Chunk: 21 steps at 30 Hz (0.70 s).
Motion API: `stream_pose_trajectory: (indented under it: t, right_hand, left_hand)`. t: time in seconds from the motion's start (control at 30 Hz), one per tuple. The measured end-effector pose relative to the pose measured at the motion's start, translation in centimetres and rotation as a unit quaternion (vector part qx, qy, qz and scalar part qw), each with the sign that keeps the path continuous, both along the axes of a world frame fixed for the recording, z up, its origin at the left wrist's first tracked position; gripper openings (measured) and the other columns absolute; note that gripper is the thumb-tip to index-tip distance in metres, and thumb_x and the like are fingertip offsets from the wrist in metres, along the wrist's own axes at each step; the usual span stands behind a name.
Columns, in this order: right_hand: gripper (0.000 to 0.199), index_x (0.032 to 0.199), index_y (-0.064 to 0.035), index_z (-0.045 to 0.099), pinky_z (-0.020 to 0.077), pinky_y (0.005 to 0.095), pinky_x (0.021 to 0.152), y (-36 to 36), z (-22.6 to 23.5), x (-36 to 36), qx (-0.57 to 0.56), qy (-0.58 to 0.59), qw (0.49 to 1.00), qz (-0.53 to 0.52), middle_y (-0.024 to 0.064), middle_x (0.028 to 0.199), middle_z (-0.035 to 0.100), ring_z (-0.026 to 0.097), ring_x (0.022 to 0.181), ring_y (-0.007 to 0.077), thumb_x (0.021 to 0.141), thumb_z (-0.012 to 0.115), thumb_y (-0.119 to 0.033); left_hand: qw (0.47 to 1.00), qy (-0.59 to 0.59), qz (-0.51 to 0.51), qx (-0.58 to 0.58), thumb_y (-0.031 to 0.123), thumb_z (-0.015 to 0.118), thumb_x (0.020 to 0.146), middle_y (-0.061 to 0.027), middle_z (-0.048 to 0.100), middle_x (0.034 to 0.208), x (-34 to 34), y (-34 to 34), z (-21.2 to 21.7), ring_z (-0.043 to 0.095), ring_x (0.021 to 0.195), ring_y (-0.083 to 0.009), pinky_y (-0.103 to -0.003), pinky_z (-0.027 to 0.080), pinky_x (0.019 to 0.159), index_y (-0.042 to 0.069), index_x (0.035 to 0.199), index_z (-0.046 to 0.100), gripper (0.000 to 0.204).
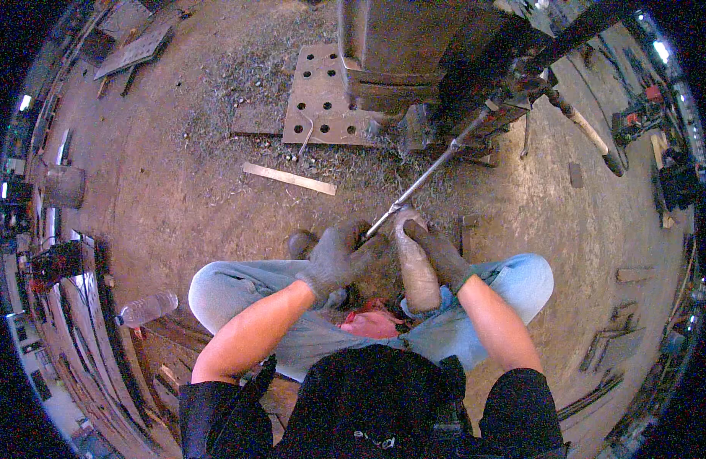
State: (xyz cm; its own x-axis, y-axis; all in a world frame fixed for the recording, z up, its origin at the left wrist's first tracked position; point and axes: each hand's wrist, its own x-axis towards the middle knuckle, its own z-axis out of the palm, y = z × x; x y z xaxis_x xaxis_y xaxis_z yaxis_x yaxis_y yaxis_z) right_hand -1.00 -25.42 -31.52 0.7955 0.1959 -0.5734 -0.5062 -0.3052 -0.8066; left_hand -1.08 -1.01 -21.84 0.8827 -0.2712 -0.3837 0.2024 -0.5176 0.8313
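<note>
We see a seated person in jeans from above, both forearms coming up from the lower edge, both hands in dirty grey gloves. The left hand (339,256) is clenched around the near end of a long metal rod (429,174); the glove hides the rod's end, so we cannot tell how it finishes. The rod runs up and to the right to a dark heavy machine (422,61), where its far end is lost among dark parts. The right hand (439,256) grips the top of a pale, rounded, elongated object (416,271) standing between the knees; we cannot make out what it is, and its lower part sinks behind the trouser cloth. Just beside the left hand a dark round thing (300,243) shows, half covered.

On the dirt floor (185,191) lie a perforated steel plate (322,96), partly under the machine, a flat pale strip (289,178), and a clear plastic bottle (146,308) by the left knee. The rim of the view is dark and bent, its clutter hard to read.
</note>
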Motion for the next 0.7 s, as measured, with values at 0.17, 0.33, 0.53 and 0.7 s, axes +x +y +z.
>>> stream_pose_trajectory:
  t: [0.17,0.33,0.53,0.7]
  right_hand:
    - [0.07,0.135,0.0021,0.057,0.0453,0.0321,0.101,0.7,3.8,0.4,0.0,0.116,0.993,-0.026,0.0165,0.132,0.061,0.059,0.119,0.0236,0.094,0.062,-0.055]
    - [0.056,0.126,-0.0048,0.062,0.047,0.0447,0.1,-0.3,-0.3,-0.2,-0.092,-0.069,0.992,0.048,0.0179,0.126,0.066,0.062,0.116,0.0354,0.098,0.055,-0.052]
    - [0.068,0.138,0.0,0.049,0.0472,0.0365,0.1,0.6,0.7,0.1,-0.035,-0.041,0.997,-0.052,0.0138,0.128,0.058,0.057,0.115,0.0241,0.089,0.07,-0.042]
    - [0.068,0.141,-0.0021,0.045,0.05,0.0368,0.096,0.9,1.1,0.1,0.06,-0.039,0.992,-0.104,0.0127,0.13,0.056,0.056,0.116,0.0231,0.088,0.072,-0.037]
  left_hand:
    - [1.0,-0.015,0.002,-0.009,0.027,0.063,0.092,-0.0174,0.074,0.097,-0.2,0.2,-1.1,0.072,0.087,-0.0273,-0.041,0.055,0.082,0.002,0.114,0.069,0.034]
    - [0.999,-0.049,0.01,-0.018,0.042,0.065,0.091,-0.0218,0.069,0.085,-0.5,0.1,-1.3,0.069,0.077,-0.0329,-0.043,0.051,0.072,0.002,0.105,0.067,0.042]
    - [1.0,0.001,-0.007,0.03,0.041,0.065,0.091,-0.0195,0.069,0.082,-0.1,0.2,-0.3,0.066,0.073,-0.0306,-0.042,0.05,0.07,0.003,0.103,0.067,0.04]
    - [0.999,-0.029,0.017,0.0,0.04,0.065,0.091,-0.0193,0.068,0.081,-0.4,0.0,-0.6,0.066,0.073,-0.0306,-0.042,0.05,0.068,0.002,0.101,0.065,0.04]
